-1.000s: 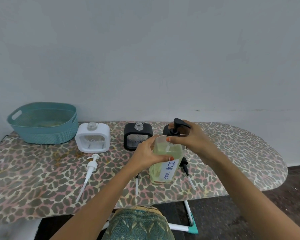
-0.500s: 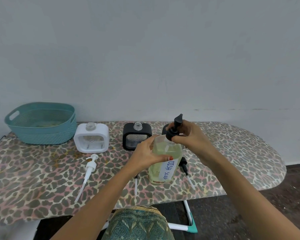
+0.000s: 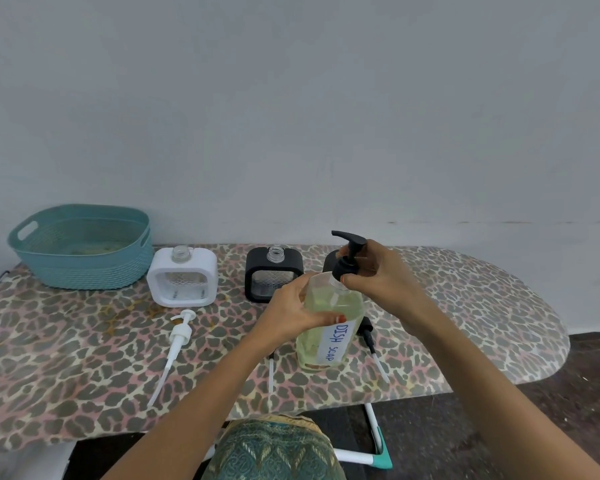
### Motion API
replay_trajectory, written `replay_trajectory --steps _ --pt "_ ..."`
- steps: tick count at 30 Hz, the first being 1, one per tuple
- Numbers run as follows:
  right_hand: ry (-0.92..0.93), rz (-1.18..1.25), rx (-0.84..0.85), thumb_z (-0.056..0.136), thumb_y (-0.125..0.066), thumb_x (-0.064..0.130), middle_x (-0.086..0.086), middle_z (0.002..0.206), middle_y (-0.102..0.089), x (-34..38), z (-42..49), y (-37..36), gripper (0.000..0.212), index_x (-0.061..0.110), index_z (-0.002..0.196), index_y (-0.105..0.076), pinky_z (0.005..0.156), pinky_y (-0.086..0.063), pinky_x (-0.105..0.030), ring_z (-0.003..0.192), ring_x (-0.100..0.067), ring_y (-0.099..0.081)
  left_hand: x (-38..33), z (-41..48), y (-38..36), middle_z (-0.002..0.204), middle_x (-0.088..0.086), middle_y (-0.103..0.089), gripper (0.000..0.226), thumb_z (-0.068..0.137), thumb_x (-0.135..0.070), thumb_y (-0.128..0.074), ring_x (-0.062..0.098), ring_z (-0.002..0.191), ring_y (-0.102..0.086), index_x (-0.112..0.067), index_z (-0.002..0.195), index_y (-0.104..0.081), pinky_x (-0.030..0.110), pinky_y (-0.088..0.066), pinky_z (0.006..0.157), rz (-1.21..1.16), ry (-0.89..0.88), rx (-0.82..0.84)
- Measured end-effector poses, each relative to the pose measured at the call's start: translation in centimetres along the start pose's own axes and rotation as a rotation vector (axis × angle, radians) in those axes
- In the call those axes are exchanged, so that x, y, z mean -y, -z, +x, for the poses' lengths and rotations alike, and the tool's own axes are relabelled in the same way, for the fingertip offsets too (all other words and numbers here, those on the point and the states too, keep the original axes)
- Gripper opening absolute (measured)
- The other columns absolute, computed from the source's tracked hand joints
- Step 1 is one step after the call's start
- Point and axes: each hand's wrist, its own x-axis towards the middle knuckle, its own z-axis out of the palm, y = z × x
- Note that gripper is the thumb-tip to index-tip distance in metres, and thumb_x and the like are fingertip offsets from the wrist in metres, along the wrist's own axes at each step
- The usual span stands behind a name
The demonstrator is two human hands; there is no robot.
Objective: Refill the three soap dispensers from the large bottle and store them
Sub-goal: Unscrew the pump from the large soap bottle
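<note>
My left hand (image 3: 288,315) grips the large bottle (image 3: 331,334) upright on the ironing board (image 3: 499,306) to brace it, right hand (image 3: 381,278) pinches its black pump (image 3: 347,261) collar, likely unscrewing for pouring.

The left hand (image 3: 291,315) is gripping the bottle (image 3: 329,308); the right hand (image 3: 378,277) is pinching its pump (image 3: 347,259), forearms reaching forward.

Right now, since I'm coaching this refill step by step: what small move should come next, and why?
Probably twist the black pump off the large bottle. The left hand grips the bottle's body, the right hand pinches the pump's collar, and the pump sits on the neck, so nothing can pour yet. The white dispenser and black dispenser stand open.
</note>
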Motion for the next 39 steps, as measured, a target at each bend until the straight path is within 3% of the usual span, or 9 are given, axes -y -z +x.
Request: replay_trajectory --steps 2,7,13,20,24,27,33,39 --pt "0.044 -0.107 -0.060 0.074 -0.072 0.010 0.007 0.091 -0.063 0.0 0.1 -0.1 0.027 0.020 0.095 -0.058 0.074 -0.047 -0.016 0.085 -0.008 -0.060 -0.1 0.0 0.0 0.097 -0.017 -0.066 0.052 0.062 -0.028 -0.082 -0.007 0.090 -0.062 -0.042 0.103 -0.052 0.013 -0.048 0.080 -0.006 -0.002 0.001" --pt "0.084 -0.150 -0.122 0.072 -0.077 0.015 0.007 0.081 -0.065 0.4 0.1 0.1 0.022 0.016 0.090 -0.066 0.066 -0.045 -0.003 0.073 0.004 -0.059 0.0 -0.1 0.0 0.103 -0.013 -0.067 0.055 0.061 -0.030 -0.083 0.001 0.096 -0.063 -0.036 0.108 -0.054 0.021 -0.049 0.086 -0.009 -0.007 0.001" --pt "0.086 -0.005 -0.260 0.070 -0.078 0.017 0.009 0.083 -0.069 2.2 0.0 2.4 0.021 0.019 0.088 -0.067 0.071 -0.051 -0.011 0.078 -0.003 -0.065 0.2 0.1 0.0 0.111 -0.009 -0.066 0.064 0.059 -0.031 -0.084 0.006 0.103 -0.061 -0.029 0.116 -0.055 0.029 -0.047 0.094 0.004 0.003 -0.004" --pt "0.052 0.208 -0.359 0.073 -0.074 0.015 0.004 0.085 -0.070 2.7 -0.5 6.0 0.017 0.016 0.089 -0.069 0.076 -0.050 -0.014 0.076 0.000 -0.065 0.0 -0.1 0.0 0.110 -0.009 -0.066 0.060 0.058 -0.030 -0.084 0.006 0.103 -0.061 -0.037 0.107 -0.052 0.035 -0.048 0.096 -0.005 0.016 0.008" --pt "0.040 0.278 -0.391 0.075 -0.072 0.015 0.004 0.083 -0.070 2.4 -1.4 7.6 0.009 0.021 0.081 -0.069 0.086 -0.049 -0.025 0.076 -0.002 -0.065 -0.1 -0.1 -0.2 0.111 -0.010 -0.066 0.065 0.043 -0.051 -0.081 0.006 0.104 -0.062 -0.045 0.100 -0.052 0.034 -0.049 0.095 -0.032 0.021 0.015" --pt "0.033 0.291 -0.398 0.074 -0.072 0.016 0.002 0.084 -0.070 2.2 -1.9 7.8 0.009 0.020 0.082 -0.070 0.088 -0.050 -0.028 0.078 -0.005 -0.065 0.0 -0.1 -0.3 0.111 -0.011 -0.066 0.066 0.040 -0.056 -0.078 0.005 0.104 -0.062 -0.046 0.099 -0.052 0.035 -0.049 0.096 -0.042 0.025 0.016" --pt "0.115 0.327 -0.490 0.074 -0.072 0.020 0.011 0.075 -0.071 3.0 -2.2 9.8 0.009 0.023 0.081 -0.070 0.083 -0.049 -0.021 0.080 -0.005 -0.064 0.4 0.1 -0.3 0.114 -0.010 -0.065 0.070 0.040 -0.057 -0.079 0.006 0.106 -0.061 -0.046 0.104 -0.052 0.038 -0.048 0.098 -0.032 0.028 0.015" --pt "0.143 0.374 -0.506 0.046 -0.077 0.049 0.010 0.078 -0.072 2.7 -2.8 11.4 0.034 0.027 0.071 -0.074 0.080 -0.049 -0.017 0.085 -0.008 -0.064 0.2 0.0 -0.2 0.113 -0.009 -0.066 0.071 0.040 -0.057 -0.077 0.006 0.105 -0.061 -0.045 0.104 -0.051 0.035 -0.048 0.097 -0.022 0.028 0.015"
